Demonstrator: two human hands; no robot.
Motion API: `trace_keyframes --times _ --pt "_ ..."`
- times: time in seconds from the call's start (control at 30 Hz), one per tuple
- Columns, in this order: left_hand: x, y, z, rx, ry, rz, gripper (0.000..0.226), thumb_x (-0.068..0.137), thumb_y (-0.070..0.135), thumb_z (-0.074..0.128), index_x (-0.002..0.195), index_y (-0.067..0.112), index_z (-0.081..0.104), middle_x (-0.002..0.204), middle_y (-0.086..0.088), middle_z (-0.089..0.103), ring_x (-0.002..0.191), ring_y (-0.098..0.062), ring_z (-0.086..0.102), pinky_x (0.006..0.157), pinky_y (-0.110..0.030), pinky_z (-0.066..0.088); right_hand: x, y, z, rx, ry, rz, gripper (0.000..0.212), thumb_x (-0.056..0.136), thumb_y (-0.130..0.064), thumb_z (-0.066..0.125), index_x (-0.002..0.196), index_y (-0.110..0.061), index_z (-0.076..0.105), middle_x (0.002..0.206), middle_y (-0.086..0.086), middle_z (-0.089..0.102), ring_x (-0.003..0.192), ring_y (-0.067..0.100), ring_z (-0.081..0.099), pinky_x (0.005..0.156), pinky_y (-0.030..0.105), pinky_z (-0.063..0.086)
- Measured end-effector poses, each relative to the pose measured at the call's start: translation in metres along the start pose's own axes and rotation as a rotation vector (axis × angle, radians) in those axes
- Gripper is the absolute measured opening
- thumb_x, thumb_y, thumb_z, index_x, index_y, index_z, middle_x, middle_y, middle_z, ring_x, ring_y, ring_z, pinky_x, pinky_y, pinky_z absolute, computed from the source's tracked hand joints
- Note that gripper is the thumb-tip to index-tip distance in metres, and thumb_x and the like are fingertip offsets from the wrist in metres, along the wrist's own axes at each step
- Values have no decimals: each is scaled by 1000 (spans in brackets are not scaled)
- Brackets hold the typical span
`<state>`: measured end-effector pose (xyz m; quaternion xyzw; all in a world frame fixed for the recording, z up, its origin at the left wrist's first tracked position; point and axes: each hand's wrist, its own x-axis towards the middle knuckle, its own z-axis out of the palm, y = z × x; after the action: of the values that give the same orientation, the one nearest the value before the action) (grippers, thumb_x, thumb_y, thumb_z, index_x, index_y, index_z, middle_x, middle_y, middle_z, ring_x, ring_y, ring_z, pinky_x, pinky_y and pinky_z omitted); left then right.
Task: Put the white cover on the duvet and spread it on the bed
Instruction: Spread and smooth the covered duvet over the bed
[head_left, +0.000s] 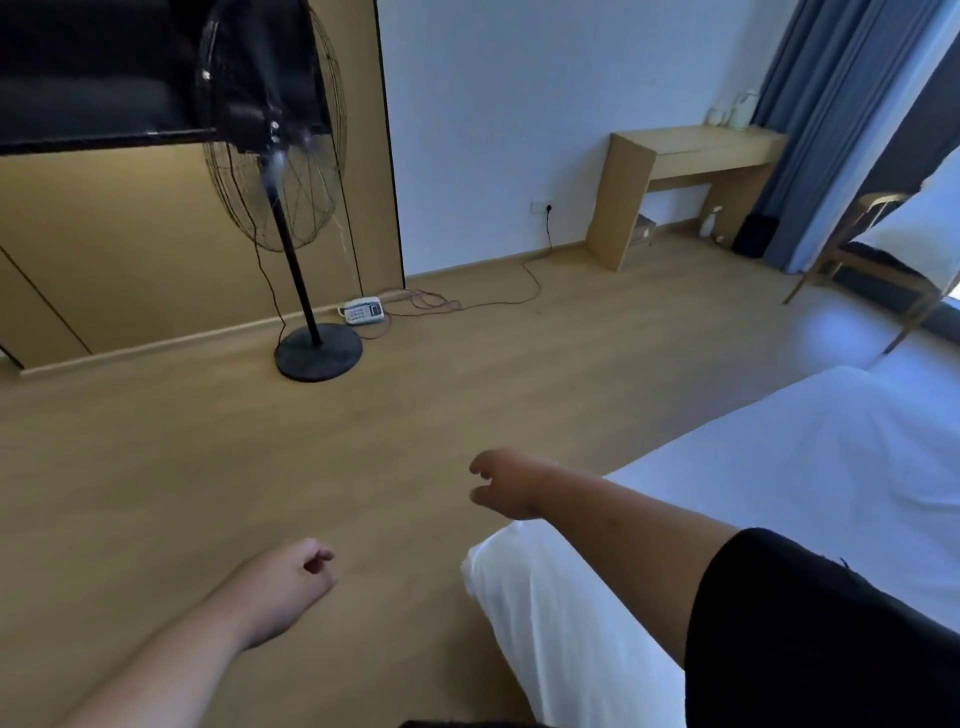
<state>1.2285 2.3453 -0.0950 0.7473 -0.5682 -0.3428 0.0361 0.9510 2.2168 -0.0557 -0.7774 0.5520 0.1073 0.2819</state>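
Both hands, left (291, 582) and right (506, 483), are loosely curled, nothing held; the cover should be found first, beyond the bed (810, 467).

matt wood floor (415, 415), white cloth bed (831, 457)

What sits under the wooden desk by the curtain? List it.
Under the wooden desk, a white spray bottle stands on the floor and a blurry box-like item sits beside the left panel; anything behind that panel is hidden.
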Motion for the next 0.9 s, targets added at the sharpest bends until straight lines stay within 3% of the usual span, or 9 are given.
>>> trace_keyframes --times 0.1,0.43,0.57,0.77,0.9 --pt "63 12 -34 24 -10 48 18 95 30 60 112 25 65 110 5 66 99 -10 61 78 -19 42 53 -2 -28 25 -3 9 52 98 -38 56 146 -20 46 146 1 51 131 23 50 107 32 40" --pt "318 75 -150 174 -157 239 30 97 39 55 124 27 59 121 8 57 107 -10 56 88 -23 44 219 24 -109 156 111 233 52 98 -43 54 146 -25 45 144 -4 53 130 20 52 107 33 42" --pt "400 138 -174 286 -236 361 31 97 38 56 126 27 60 119 10 57 106 -8 56 86 -21 43 238 50 -142 251 173 328 51 100 -41 52 147 -25 44 144 -4 54 131 20 51 107 33 41" --pt "504 254 -155 310 -330 544 28 95 31 61 121 21 63 107 12 59 94 0 56 66 -3 34 262 136 -168 330 222 480 53 99 -42 50 148 -24 43 144 -2 53 131 21 51 108 35 42" --pt "568 337 -136 334 -368 604 28 95 30 62 122 21 63 109 11 61 96 -2 58 72 -8 39 295 213 -192 345 232 507 52 100 -43 50 148 -23 43 142 -2 54 130 20 51 108 34 42"
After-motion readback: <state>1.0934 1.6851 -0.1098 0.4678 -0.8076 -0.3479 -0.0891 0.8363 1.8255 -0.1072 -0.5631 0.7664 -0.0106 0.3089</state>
